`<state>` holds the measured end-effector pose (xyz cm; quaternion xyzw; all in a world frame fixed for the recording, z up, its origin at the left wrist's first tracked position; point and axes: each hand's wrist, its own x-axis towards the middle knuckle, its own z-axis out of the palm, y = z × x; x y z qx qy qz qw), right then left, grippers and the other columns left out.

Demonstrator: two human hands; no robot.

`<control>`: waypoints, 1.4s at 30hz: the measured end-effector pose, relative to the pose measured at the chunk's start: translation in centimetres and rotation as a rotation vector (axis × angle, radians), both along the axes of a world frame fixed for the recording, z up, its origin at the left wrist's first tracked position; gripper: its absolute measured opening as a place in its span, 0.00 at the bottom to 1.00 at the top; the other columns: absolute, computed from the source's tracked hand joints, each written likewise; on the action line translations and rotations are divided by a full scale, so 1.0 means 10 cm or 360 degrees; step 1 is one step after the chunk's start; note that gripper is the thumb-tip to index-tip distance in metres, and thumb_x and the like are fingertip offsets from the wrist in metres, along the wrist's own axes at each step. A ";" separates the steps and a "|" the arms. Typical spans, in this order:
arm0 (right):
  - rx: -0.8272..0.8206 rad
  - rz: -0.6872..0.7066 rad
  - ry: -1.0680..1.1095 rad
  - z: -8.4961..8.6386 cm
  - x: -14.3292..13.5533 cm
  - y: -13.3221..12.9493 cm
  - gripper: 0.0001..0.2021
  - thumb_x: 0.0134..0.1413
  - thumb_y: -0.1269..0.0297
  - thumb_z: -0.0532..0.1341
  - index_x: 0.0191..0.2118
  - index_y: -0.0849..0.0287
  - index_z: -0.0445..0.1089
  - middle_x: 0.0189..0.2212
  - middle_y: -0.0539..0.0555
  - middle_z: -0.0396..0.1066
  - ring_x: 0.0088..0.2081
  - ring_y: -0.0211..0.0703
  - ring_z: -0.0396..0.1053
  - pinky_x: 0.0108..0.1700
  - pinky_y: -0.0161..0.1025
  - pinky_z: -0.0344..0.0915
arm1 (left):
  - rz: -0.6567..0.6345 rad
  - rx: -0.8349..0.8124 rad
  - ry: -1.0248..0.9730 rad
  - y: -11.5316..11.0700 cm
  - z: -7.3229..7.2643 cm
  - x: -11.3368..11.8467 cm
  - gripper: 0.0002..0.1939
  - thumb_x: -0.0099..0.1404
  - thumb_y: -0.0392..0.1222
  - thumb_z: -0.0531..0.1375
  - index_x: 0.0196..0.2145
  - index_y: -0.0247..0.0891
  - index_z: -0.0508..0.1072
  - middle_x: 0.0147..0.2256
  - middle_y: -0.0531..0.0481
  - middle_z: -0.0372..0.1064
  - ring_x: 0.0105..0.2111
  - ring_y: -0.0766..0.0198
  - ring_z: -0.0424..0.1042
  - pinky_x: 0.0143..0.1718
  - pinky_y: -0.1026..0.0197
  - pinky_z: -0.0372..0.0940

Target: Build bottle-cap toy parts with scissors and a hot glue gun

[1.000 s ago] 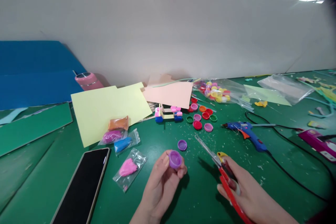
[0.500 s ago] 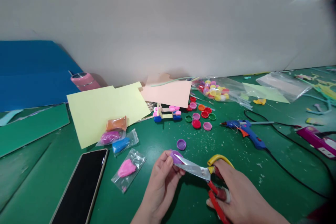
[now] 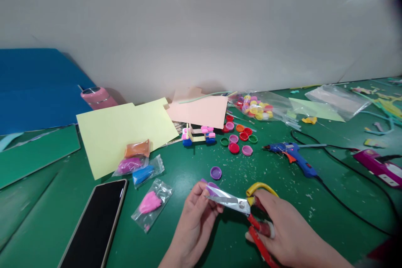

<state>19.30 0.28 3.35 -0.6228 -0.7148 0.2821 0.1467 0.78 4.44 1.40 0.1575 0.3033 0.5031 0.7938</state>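
My left hand [image 3: 198,213] pinches a purple bottle cap [image 3: 212,190] between thumb and fingers, partly hidden by the blades. My right hand [image 3: 282,222] grips scissors [image 3: 232,202] with one yellow and one red handle, blades slightly apart and pointing left across the cap. Whether the blades bite into it I cannot tell. Just beyond lies another purple cap [image 3: 215,173] on the green table. Farther off stands a small model [image 3: 197,135] of sticks with pink and blue pieces, beside several loose coloured caps [image 3: 233,148].
A blue glue gun [image 3: 292,157] with a black cord lies at right. On the left are a phone [image 3: 94,222], bagged clay [image 3: 150,203], yellow card [image 3: 122,125] and a pink bottle [image 3: 99,98]. A bag of caps [image 3: 256,106] rests by the white wall.
The scissor blades have come closer together over the held purple cap, which has tilted and shows less. The whole view has shifted slightly.
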 end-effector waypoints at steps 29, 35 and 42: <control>-0.0161 -0.0066 0.0127 -0.03 -0.02 -0.04 0.11 0.42 0.62 0.60 0.30 0.55 0.55 0.25 0.48 0.65 0.22 0.36 0.60 0.23 0.31 0.55 | -0.0027 0.0092 0.0044 0.02 0.02 -0.03 0.05 0.52 0.34 0.63 0.29 0.34 0.71 0.23 0.54 0.66 0.24 0.70 0.64 0.29 0.68 0.60; -0.0160 -0.0080 0.0073 -0.01 -0.01 -0.03 0.11 0.43 0.61 0.60 0.31 0.55 0.56 0.25 0.48 0.66 0.22 0.37 0.60 0.24 0.32 0.56 | -0.0016 0.0185 0.0102 0.02 -0.02 -0.04 0.05 0.54 0.33 0.61 0.31 0.35 0.71 0.25 0.53 0.67 0.26 0.70 0.65 0.32 0.67 0.60; -0.0048 -0.0012 0.0001 0.00 0.02 0.00 0.11 0.44 0.59 0.60 0.30 0.56 0.56 0.26 0.49 0.66 0.24 0.38 0.61 0.24 0.32 0.56 | -0.0037 0.0237 0.0150 0.01 -0.05 -0.04 0.07 0.54 0.34 0.62 0.33 0.35 0.71 0.26 0.52 0.68 0.26 0.69 0.65 0.32 0.66 0.60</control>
